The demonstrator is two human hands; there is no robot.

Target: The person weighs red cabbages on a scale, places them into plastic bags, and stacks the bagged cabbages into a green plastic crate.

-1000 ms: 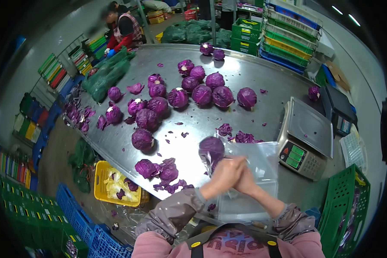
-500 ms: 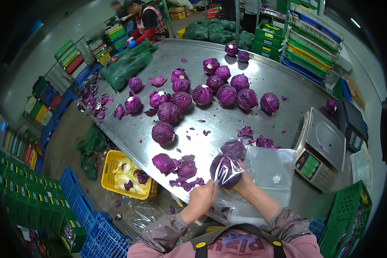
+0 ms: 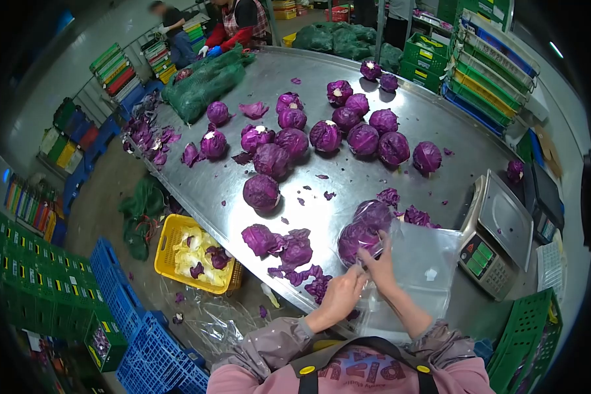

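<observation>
A red cabbage (image 3: 356, 241) sits inside a clear plastic bag close to the table's front edge. My left hand (image 3: 339, 299) is closed, pinching the gathered mouth of that bag on the near side. Just right of it, my right hand (image 3: 382, 268) grips the bag's film with thumb and fingers, right against the cabbage. Another red cabbage (image 3: 374, 214) lies directly behind the bagged one. Flat clear bags (image 3: 427, 262) are stacked under and beside my right forearm. Loose purple leaves (image 3: 295, 248) lie left of my hands.
Several red cabbages (image 3: 326, 136) cover the middle of the metal table (image 3: 223, 197). A scale (image 3: 499, 223) stands at right. The yellow crate (image 3: 167, 253) with pale leaves is on the floor at left. A green net sack (image 3: 207, 88) lies at the far left; co-workers (image 3: 243, 20) stand beyond.
My right hand has come from beneath the bagged cabbage to its near side, beside my left hand. The left hand has shifted right. The camera view has moved slightly.
</observation>
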